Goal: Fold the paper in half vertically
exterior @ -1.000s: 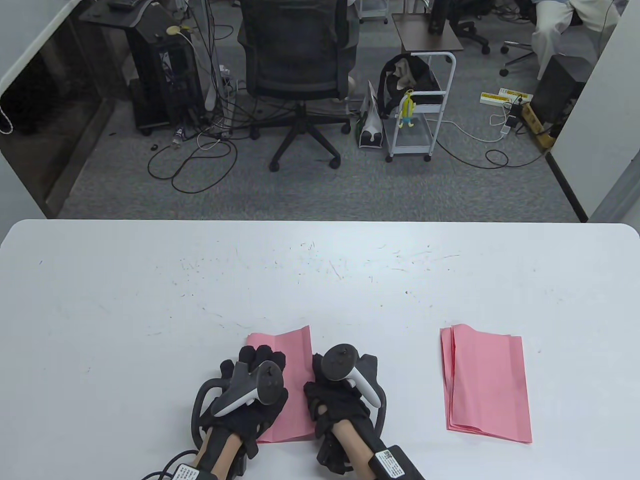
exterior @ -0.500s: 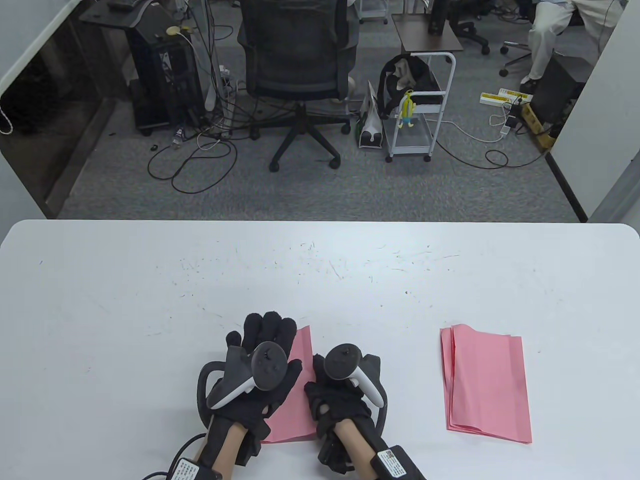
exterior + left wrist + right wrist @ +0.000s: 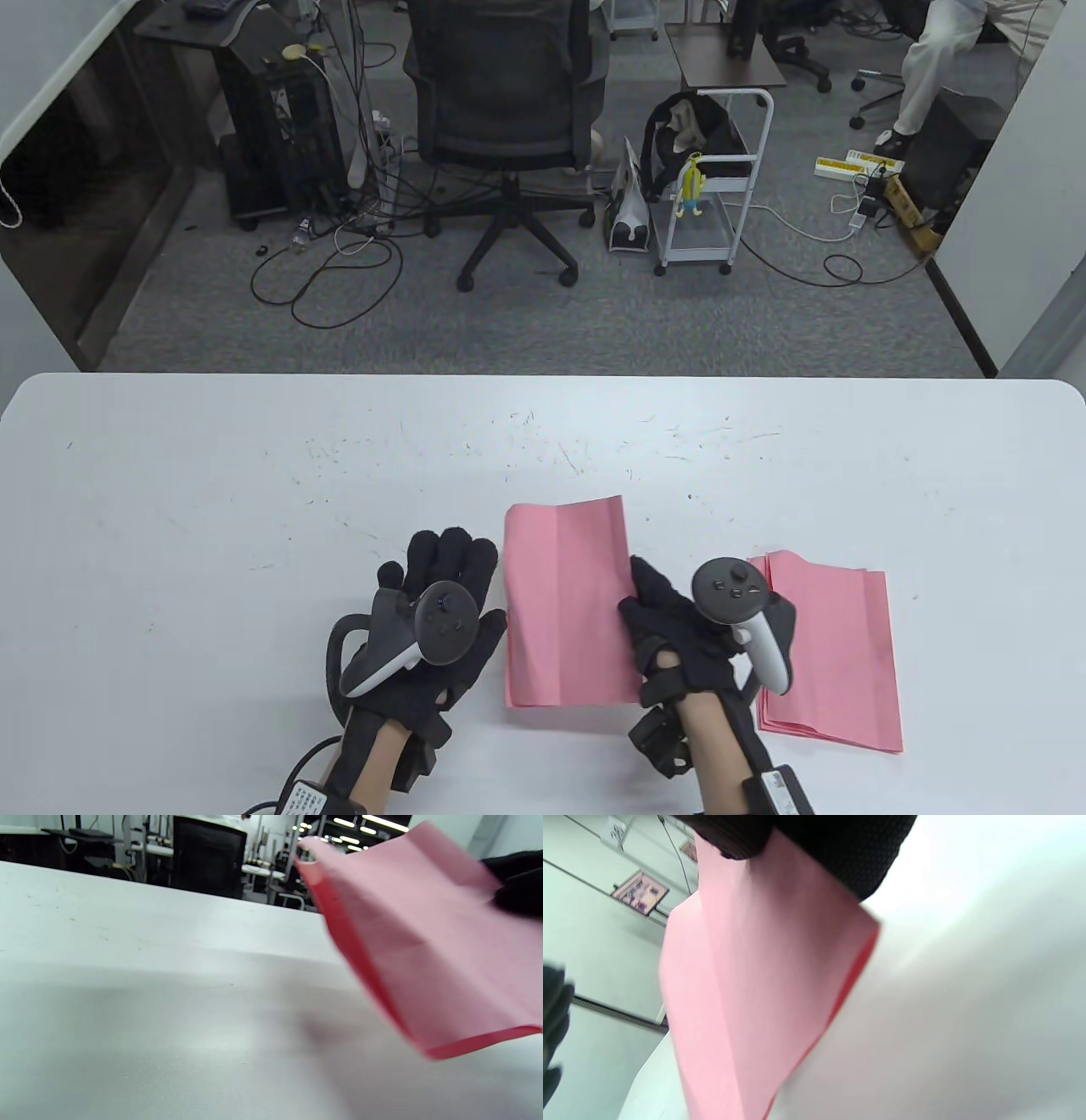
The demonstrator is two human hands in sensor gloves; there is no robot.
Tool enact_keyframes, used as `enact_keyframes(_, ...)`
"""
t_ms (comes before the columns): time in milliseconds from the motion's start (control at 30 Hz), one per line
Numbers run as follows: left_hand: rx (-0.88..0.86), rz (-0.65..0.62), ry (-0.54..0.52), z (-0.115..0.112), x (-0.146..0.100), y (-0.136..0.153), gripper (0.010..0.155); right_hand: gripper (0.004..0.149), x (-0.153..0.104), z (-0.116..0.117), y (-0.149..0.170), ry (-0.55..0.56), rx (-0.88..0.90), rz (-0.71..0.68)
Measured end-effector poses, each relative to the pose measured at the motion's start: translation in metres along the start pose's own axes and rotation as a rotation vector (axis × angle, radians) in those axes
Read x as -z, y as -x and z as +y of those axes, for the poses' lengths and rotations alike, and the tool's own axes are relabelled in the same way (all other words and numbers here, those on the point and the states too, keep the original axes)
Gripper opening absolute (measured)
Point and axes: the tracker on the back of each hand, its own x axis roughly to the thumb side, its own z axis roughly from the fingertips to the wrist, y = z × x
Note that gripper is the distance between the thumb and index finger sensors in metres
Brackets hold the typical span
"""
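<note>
Two gloved hands frame one pink sheet. At left, your left hand [image 3: 441, 594] hovers over the table [image 3: 254, 475] with fingers spread and flat, holding nothing, just beside the sheet's left edge and apart from it. At centre, the folded paper [image 3: 564, 603] is lifted clear of the tabletop; the left wrist view shows it tilted in the air [image 3: 424, 950] with its doubled edge lowest, and a long crease runs down its length. It looks feather-light, thin and limp, so expect it to sag, flutter and slide between layers; it also takes a crease or tear easily, so avoid crushing it. Next comes your right hand [image 3: 679, 632], pinching the paper along its right long edge; the right wrist view shows gloved fingers [image 3: 840, 853] closed over the sheet's upper part [image 3: 746, 984]. Judged from this, the best hold is a light pinch near an edge with both layers caught together, supporting the free side with the open left palm if it droops. At far right, a stack of folded sheets [image 3: 836, 654] lies flat, partly hidden by the right hand's tracker.
</note>
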Motion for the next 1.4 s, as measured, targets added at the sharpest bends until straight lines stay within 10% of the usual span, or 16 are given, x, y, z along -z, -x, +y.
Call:
enact_keyframes(433, -0.010, -0.006, -0.003, 0.000, -0.001, 0.002, 0.078, 0.050, -0.037, -0.134, 0.124, 0.193, 0.049, 0.338)
enact_keyframes(1067, -0.016, 0.003, 0.004, 0.001, -0.001, 0.005, 0.078, 0.064, -0.003, -0.115, 0.164, 0.257, -0.343, 0.673)
enact_keyframes(1400, 0.000, 0.012, 0.022, -0.004, 0.003, 0.005, 0.078, 0.068, 0.000, -0.098, 0.077, 0.174, -0.222, 0.333)
